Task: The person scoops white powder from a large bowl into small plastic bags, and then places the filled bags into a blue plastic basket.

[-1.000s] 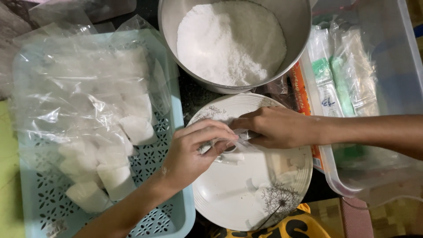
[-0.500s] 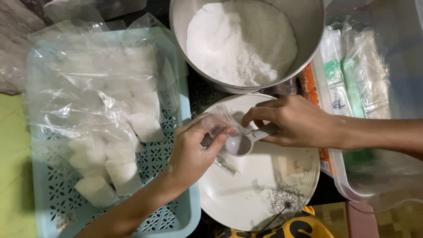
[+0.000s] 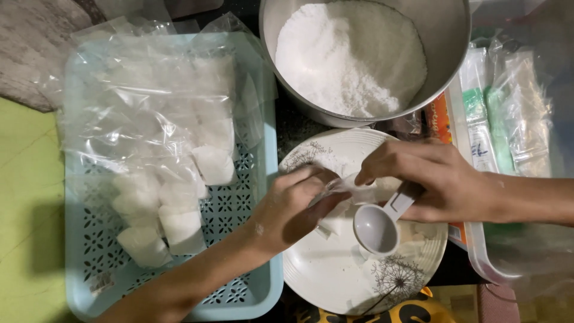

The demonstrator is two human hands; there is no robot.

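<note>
- My left hand point(image 3: 287, 209) pinches a small clear plastic bag point(image 3: 344, 188) between thumb and fingertips, over the upper middle of the white round plate with a dandelion print point(image 3: 335, 275). The bag is thin and see-through; I cannot make out its mouth or whether anything is in it.
- My right hand point(image 3: 439, 179) grips the handle of a grey plastic measuring scoop point(image 3: 376, 230) in curled fingers; its thumb and forefinger also meet the bag's other edge. The handle is mostly hidden under my fingers. The scoop's bowl faces up and looks empty.
- Scoop bowl sits just over the plate, right of centre, near my left thumb but apart from it.
- A few white lumps and folded clear bags lie on the plate, partly covered by both hands; count not readable.
- Above the plate: large steel bowl of white powder point(image 3: 359, 54), top rim cut off by the frame.
- Left: pale blue perforated plastic basket point(image 3: 251, 287) holding filled white packets point(image 3: 173, 209) under a heap of clear bags; the upper packets are hard to separate.
- Right: clear plastic bin point(image 3: 478, 263) with wrapped packets, cut off at the edge.
</note>
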